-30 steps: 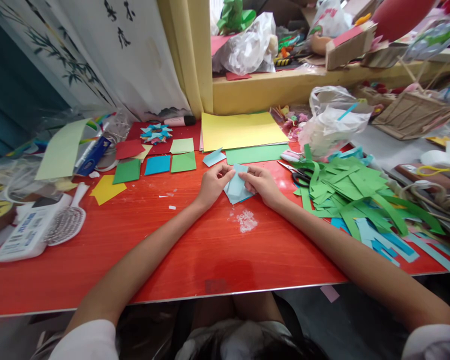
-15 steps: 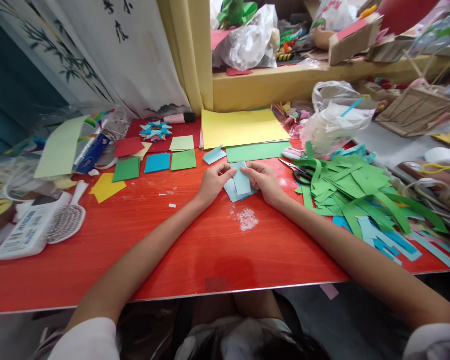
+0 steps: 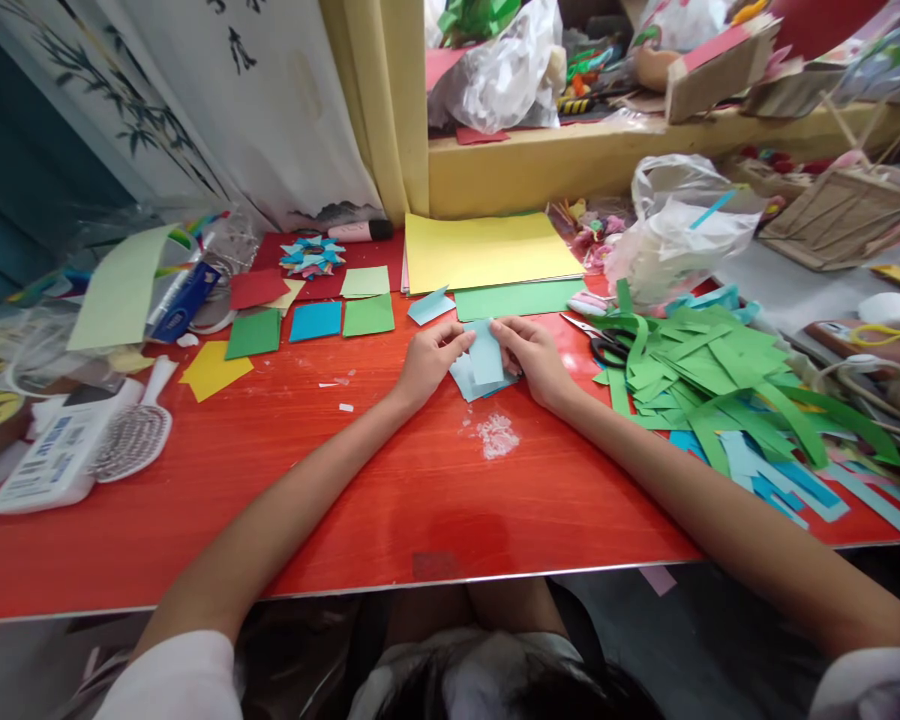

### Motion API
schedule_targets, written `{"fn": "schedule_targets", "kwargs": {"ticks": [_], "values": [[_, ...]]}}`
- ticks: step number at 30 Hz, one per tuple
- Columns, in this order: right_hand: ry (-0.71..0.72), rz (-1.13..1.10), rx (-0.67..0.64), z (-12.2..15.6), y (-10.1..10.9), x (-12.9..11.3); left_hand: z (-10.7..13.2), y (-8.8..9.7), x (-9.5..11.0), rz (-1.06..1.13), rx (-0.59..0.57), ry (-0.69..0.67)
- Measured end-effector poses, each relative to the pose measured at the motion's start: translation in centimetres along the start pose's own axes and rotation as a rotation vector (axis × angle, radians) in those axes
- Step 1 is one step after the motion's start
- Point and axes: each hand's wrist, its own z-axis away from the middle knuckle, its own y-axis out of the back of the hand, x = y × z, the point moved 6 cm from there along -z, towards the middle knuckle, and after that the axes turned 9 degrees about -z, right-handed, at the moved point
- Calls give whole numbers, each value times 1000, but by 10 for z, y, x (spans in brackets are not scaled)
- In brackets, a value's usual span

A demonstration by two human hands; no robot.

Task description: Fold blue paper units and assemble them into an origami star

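A light blue paper piece [image 3: 484, 362], partly folded, lies on the red table [image 3: 360, 470] between my two hands. My left hand [image 3: 426, 362] pinches its left edge with curled fingers. My right hand [image 3: 532, 358] pinches the right edge in the same way. One flap of the paper stands up between my fingertips. Another light blue scrap [image 3: 429, 305] lies just beyond, near the green sheet [image 3: 517, 298].
Scissors [image 3: 598, 342] lie right of my right hand beside a heap of green paper strips [image 3: 709, 380]. Coloured squares [image 3: 315, 322], a yellow sheet [image 3: 484, 250], a paper star [image 3: 312, 256], a hairbrush [image 3: 131, 432] and plastic bags [image 3: 675, 235] crowd the table.
The folded flap of the blue paper has been raised and narrowed between my fingertips. Both hands stay at the same spot.
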Motion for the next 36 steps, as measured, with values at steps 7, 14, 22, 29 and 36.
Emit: {"fn": "schedule_targets", "kwargs": {"ticks": [7,14,22,29,36], "values": [[0,7,-6,1,-1,-1,-1,-1,1,-2,-5,1],[2,14,-12,0,-1,0,1,0,1,-32,-3,-3],[-5,54,-2,2,-1,-1,1,-1,2,-49,0,-6],[-3,80,1,2,-1,-1,2,-1,3,-67,1,-12],[-3,105,2,3,-2,-1,2,0,4,-98,4,-22]]}}
